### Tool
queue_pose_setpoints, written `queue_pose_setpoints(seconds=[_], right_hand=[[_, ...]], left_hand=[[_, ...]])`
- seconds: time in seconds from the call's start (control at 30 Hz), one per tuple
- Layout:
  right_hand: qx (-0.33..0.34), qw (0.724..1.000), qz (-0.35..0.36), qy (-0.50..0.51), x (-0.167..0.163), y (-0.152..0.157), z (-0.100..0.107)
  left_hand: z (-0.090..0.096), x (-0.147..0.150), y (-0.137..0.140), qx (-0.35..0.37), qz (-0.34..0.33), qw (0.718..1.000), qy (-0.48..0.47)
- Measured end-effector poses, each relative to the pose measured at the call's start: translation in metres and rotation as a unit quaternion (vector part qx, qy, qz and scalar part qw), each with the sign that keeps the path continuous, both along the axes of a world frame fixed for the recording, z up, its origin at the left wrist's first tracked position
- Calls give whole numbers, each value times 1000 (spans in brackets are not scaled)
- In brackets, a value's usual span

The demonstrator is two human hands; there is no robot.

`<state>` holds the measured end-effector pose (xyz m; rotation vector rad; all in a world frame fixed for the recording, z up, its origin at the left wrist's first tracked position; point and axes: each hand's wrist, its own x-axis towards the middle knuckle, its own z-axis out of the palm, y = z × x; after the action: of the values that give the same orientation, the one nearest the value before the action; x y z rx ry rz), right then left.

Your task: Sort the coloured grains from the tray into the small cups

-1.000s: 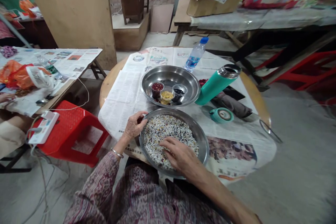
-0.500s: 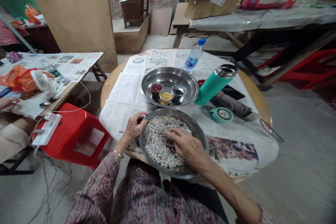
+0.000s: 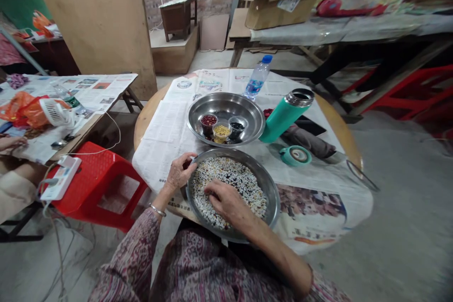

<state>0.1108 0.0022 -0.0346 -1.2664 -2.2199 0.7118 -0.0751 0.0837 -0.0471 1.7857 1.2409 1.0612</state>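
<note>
My left hand (image 3: 179, 172) grips the left rim of a steel basin (image 3: 275, 198), thumb and fingers closed on the edge. Inside lies a spread of mostly white grains or beads (image 3: 244, 174) mixed with dark and yellow ones. Over its left-middle part is my right hand (image 3: 226, 200), fingers curled down into the mix; what they pinch, if anything, is hidden. Just beyond stands a second steel basin (image 3: 255, 115). It holds small clear cups: one with red pieces (image 3: 208, 120), one with yellow pieces (image 3: 222, 131) and one with black pieces (image 3: 236, 127).
Right of the far basin, a green thermos (image 3: 286, 115) leans, its lid (image 3: 296, 155) nearby. A water bottle (image 3: 256, 78) stands behind. Newspaper (image 3: 159, 127) covers the round table. At left are a red stool (image 3: 95, 188) with a power strip (image 3: 62, 178) and another person's hand (image 3: 13, 142).
My right hand has moved left and slightly toward me across the grains, its fingers now more curled. My left hand stays on the rim. The view has shifted a little.
</note>
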Motion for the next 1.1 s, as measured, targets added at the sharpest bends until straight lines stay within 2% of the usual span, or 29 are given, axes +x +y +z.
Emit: queue_pose_setpoints(seconds=[0.13, 0.2, 0.4, 0.5, 0.57, 0.63, 0.73, 0.83, 0.9, 0.97, 1.03, 1.1], right_hand=[[29, 988, 135, -64, -4, -6, 12], [54, 980, 162, -104, -2, 2, 13], [135, 973, 125, -138, 12, 48, 15], [131, 971, 140, -142, 25, 62, 14], [104, 976, 120, -150, 37, 65, 11], [67, 982, 94, -147, 50, 59, 9], [28, 991, 86, -102, 61, 36, 11], [37, 989, 130, -66, 52, 4, 18], [54, 978, 174, -98, 40, -11, 20], [72, 971, 183, -138, 33, -13, 18], [90, 973, 135, -161, 35, -5, 14], [107, 978, 49, -171, 46, 7, 10]], left_hand=[[0, 1, 0, 3, 1, 1000, -3], [1, 1, -1, 5, 5, 1000, 2], [4, 1, -1, 8, 4, 1000, 11], [4, 1, -1, 2, 0, 1000, 3], [3, 1, 0, 2, 0, 1000, 0], [2, 1, 0, 2, 2, 1000, 1], [1, 1, 0, 0, 1, 1000, 1], [1, 1, 1, 1, 0, 1000, -4], [2, 1, 1, 1, 1, 1000, -5], [3, 1, 1, -1, 1, 1000, -3], [4, 1, 1, -2, 1, 1000, 2], [4, 1, 1, -4, 1, 1000, 5]])
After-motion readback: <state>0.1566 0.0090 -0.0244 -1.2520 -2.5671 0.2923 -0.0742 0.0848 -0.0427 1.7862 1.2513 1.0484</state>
